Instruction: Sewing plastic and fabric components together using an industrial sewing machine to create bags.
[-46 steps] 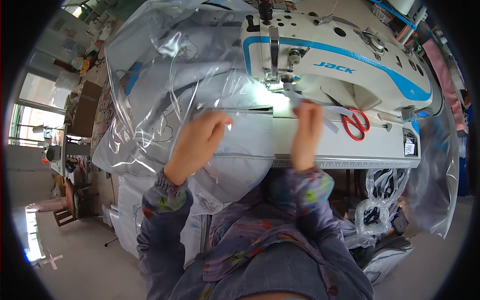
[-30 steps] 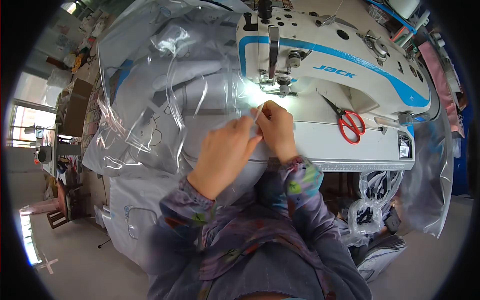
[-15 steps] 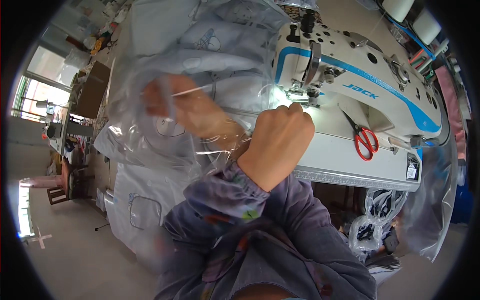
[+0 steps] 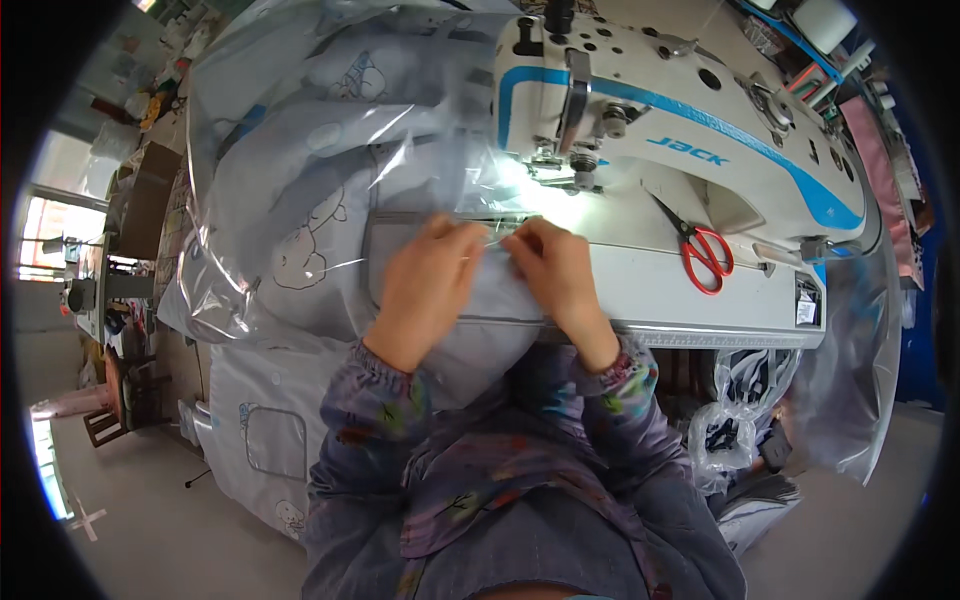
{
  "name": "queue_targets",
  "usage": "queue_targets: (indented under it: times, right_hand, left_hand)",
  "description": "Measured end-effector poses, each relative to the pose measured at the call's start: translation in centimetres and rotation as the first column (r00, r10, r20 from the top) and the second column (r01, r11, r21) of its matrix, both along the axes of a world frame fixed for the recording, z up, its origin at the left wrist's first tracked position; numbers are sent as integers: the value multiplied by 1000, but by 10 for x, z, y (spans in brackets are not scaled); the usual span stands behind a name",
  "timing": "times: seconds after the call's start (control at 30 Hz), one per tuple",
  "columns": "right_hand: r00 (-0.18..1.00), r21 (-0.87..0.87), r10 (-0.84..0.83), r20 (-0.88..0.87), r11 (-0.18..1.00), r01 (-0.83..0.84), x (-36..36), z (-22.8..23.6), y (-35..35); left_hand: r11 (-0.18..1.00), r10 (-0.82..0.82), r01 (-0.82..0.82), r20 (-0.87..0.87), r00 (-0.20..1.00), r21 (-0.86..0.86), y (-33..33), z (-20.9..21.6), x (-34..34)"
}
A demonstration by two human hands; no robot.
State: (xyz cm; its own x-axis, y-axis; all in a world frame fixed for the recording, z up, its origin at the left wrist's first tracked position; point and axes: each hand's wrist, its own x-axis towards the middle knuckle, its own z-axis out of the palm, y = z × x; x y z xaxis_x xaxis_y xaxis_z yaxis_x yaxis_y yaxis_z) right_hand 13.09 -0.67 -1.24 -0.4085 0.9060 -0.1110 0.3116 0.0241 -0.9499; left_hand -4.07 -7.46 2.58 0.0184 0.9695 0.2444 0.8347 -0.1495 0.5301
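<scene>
Here — left hand [image 4: 428,285], right hand [image 4: 558,275] curled, grip unclear — by clear plastic [image 4: 392,160].

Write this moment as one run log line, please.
left hand: over grey fabric, hold unclear; right hand: close beside, hold unclear; sewing machine: needle area lit; red-handled scissors: on machine bed

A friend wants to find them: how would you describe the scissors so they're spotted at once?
Find the white sewing machine with its blue stripe. On its pale bed, right of the right hand, lie the scissors, dark blades pointing up-left. Their red looped handles stand out against the white.
</scene>
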Motion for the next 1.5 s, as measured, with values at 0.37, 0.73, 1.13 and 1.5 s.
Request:
queue_targets:
  times: [0.37, 0.73, 1.13, 1.5]
  right_hand:
    - [921, 304, -277, 275, 934, 190, 6, -10, 27]
    - [943, 651, -278, 182, 753, 96, 8, -16, 16]
    - [992, 735, -35, 120, 675, -65, -1, -27, -3]
    - [901, 310, -255, 352, 940, 145, 12, -9, 31]
  left_hand:
    - [962, -226, 256, -246, 943, 98, -15, 8, 43]
    - [983, 17, -38, 121, 993, 180, -2, 19, 35]
    - [985, -71, 68, 13, 997, 159, 2, 17, 28]
    - [990, -87, 119, -346, 934, 73, -29, -23, 48]
